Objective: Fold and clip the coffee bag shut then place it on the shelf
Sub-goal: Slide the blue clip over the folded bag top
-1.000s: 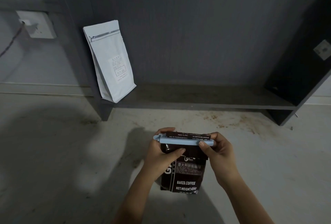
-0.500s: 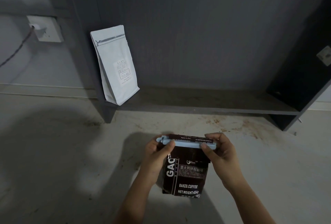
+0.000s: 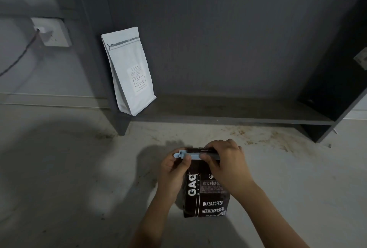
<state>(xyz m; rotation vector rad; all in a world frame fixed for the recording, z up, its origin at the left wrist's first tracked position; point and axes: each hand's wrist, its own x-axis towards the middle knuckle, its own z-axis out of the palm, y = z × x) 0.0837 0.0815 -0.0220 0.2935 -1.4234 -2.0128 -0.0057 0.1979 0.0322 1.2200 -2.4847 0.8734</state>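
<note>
A dark brown coffee bag (image 3: 206,198) with white lettering stands upright on the pale floor in front of me. A light blue clip (image 3: 190,156) runs across its folded top. My left hand (image 3: 173,170) pinches the clip's left end, thumb in front. My right hand (image 3: 226,162) covers the right part of the clip and the bag's top edge, fingers wrapped over it. The low dark shelf (image 3: 228,111) lies beyond the bag, its board just above the floor.
A white coffee bag (image 3: 130,73) leans against the shelf's left upright. A wall socket (image 3: 52,33) with a plugged cable is on the wall at left. Brown stains mark the floor (image 3: 258,136) before the shelf. The shelf's dark right side panel (image 3: 335,81) rises at right.
My right hand has slid left over the top of the clip and bag, now covering its right half. The left thumb has shifted toward the clip's left end. The view has tilted slightly.
</note>
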